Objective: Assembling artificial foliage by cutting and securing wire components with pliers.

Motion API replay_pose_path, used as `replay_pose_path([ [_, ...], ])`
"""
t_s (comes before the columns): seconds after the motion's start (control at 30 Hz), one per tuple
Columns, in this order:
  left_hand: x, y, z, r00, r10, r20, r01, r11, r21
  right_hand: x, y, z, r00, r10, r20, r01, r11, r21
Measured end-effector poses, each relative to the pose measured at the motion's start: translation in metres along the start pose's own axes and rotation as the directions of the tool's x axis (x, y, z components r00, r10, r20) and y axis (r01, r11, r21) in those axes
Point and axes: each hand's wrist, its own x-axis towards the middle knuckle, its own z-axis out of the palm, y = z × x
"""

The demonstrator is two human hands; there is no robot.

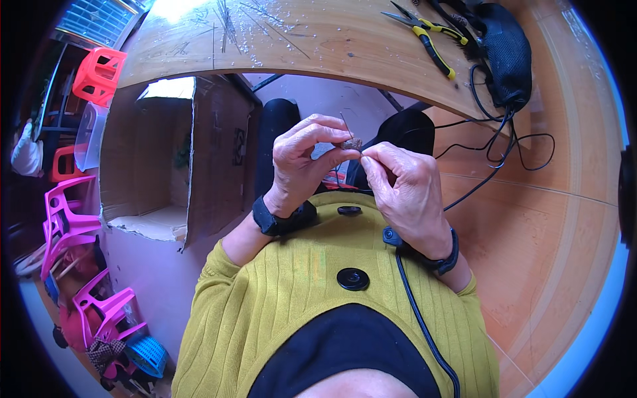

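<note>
In front of my belly, both hands meet over a small brown, rough-textured piece (352, 143) that looks like a little pine cone. A thin dark wire (344, 122) sticks up from it. My left hand (302, 156) pinches the piece between thumb and fingers. From the other side, my right hand (406, 186) closes thumb against forefinger at the piece's lower right end. What exactly lies in that right pinch is hidden by the fingertips.
Ahead is a wooden table (358, 50) bearing loose thin wires (227, 30), white specks and yellow-black pliers (431, 46). A black mesh pouch (507, 56) with trailing cables (494, 149) lies at its right. An opened cardboard box (222, 159) stands left, near pink chairs (66, 215).
</note>
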Motion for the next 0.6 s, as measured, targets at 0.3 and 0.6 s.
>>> replay_pose_path([
  [0.3, 0.001, -0.001, -0.003, 0.995, 0.086, 0.051, -0.095, 0.973, 0.210, 0.004, 0.001, -0.003, 0.995, 0.033, 0.096, -0.038, 0.998, 0.051],
  [0.6, -0.006, 0.007, 0.004, 0.934, -0.337, 0.117, 0.357, 0.881, -0.310, 0.001, 0.001, -0.011, 0.986, -0.127, 0.104, 0.139, 0.983, -0.121],
])
